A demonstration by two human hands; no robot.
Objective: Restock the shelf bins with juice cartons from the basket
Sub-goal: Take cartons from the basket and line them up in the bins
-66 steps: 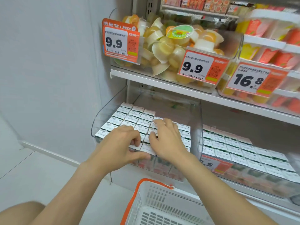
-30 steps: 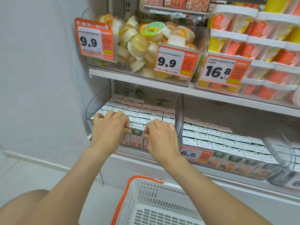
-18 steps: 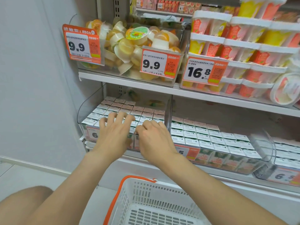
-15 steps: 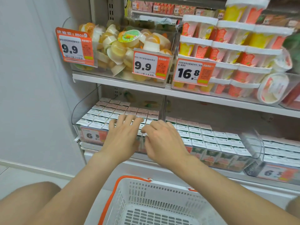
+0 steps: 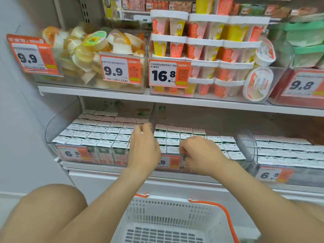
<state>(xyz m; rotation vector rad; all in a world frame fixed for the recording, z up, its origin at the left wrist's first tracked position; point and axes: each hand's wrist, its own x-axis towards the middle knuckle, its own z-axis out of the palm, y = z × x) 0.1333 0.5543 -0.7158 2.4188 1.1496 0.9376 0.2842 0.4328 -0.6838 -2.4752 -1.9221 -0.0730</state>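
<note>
While both hands work at the bin fronts, a tipped front row and a knocked tag are the likely faults.
Head view: the left hand (image 5: 143, 149) hovers over the juice cartons (image 5: 98, 135) at the right end of the left bin (image 5: 57, 123), fingers straight and slightly apart, their tips blurred beside the clear divider (image 5: 152, 113). The right hand (image 5: 199, 155) is curled at the front row of the middle bin, just above the price tag (image 5: 171, 161). Its fingertips are hidden, so a grip on a carton cannot be confirmed. Cartons stand upright in tight rows in the bins, and the visible part of the basket (image 5: 168, 204) shows none. An outward pull by the curled fingers could tip a front carton over the lip. The wrist could dislodge the tag, and the left fingers could snag the divider and skew the rows.
</note>
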